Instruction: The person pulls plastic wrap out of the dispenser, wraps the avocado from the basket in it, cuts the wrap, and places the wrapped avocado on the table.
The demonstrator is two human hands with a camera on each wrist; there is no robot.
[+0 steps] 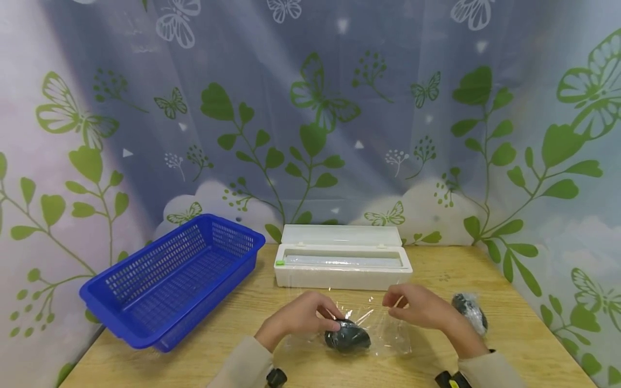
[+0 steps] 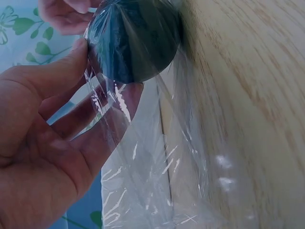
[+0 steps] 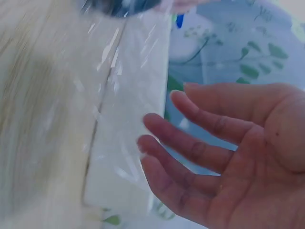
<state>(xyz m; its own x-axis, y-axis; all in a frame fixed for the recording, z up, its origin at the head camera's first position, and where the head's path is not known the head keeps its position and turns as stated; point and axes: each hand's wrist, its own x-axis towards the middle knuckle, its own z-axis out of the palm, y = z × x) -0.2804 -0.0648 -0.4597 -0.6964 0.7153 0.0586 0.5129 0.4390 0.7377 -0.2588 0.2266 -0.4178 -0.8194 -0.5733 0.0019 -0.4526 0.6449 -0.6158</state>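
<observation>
A dark green, smooth, rounded object (image 1: 346,337) sits on the table under clear plastic film (image 1: 388,337). With thumb and fingers, my left hand (image 1: 303,315) pinches the object's left end, and the left wrist view shows film over some of those fingers. My right hand (image 1: 419,304) is raised to the right of it, fingers loosely bent around nothing, as the right wrist view shows. Behind both hands stands a white film dispenser (image 1: 339,277) with its lid up and a roll (image 1: 344,262) inside.
At the left is a blue perforated plastic basket (image 1: 170,285), set at an angle. A second dark object wrapped in film (image 1: 470,312) lies beside the right forearm. A patterned curtain (image 1: 339,134) hangs behind the wooden table (image 1: 524,345).
</observation>
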